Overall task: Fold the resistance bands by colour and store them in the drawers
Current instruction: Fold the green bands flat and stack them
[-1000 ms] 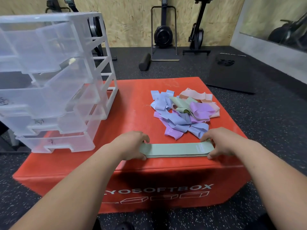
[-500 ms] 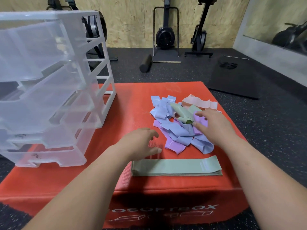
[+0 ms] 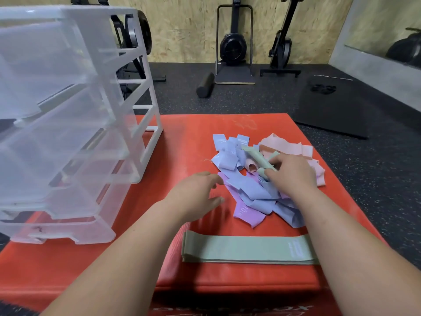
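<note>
R hand (image 3: 289, 174) sits on top of the loose pile of fabric resistance bands (image 3: 248, 192) (pale blue, lilac, peach-pink), thumb + fingers pinching a crumpled sage-green fabric band (image 3: 256, 156) that sticks up out of the pile's middle. L hand (image 3: 196, 197) is low over the red padded box top (image 3: 177, 142), just left of the pile, fingers loosely spread, holding nothing. It's motion-blurred, so can't tell if it touches the surface. A flat sage-green band stack (image 3: 246, 249), laid out lengthwise, lies at the box's near edge, apart from the pile, btwn the two forearms; R forearm covers its right end. The clear plastic drawer unit (image 3: 68, 133) stands on the box's left side w/ several drawers pulled partway out. Behind the box, on dark rubber floor: a black foam roller (image 3: 205, 85) and a black mat (image 3: 330, 106).
</note>
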